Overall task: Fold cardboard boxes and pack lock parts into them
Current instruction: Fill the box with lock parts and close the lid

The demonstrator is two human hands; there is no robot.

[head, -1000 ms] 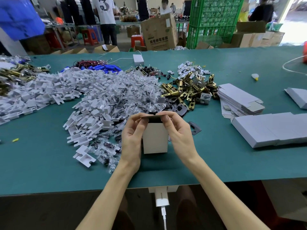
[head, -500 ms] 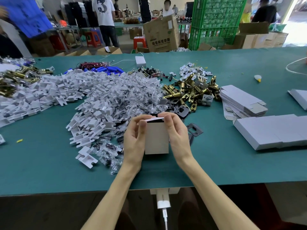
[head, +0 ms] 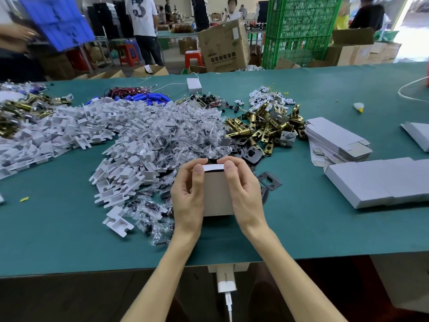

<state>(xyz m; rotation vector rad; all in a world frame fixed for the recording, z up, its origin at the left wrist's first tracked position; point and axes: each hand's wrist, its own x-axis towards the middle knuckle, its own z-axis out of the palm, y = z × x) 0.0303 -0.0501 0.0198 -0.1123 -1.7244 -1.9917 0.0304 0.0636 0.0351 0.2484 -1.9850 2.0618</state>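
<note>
While it stands upright on the green felt table [head: 301, 228], both hands, left hand [head: 188, 194] and right hand [head: 243, 194], grasp the smooth white cardboard box [head: 217, 196].

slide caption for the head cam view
The left hand and right hand hold a white box upright over the green table, thumbs on its top flap.

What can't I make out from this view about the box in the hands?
Head view only.
1. Inside of the box: hidden by its top flap and front wall, so any lock parts inside cannot be seen.
2. Box sides: covered by the left hand and right hand.
3. Contents of the clear bags: too small.
4. Flat cartons at the right edge: cut off by the frame.
</note>
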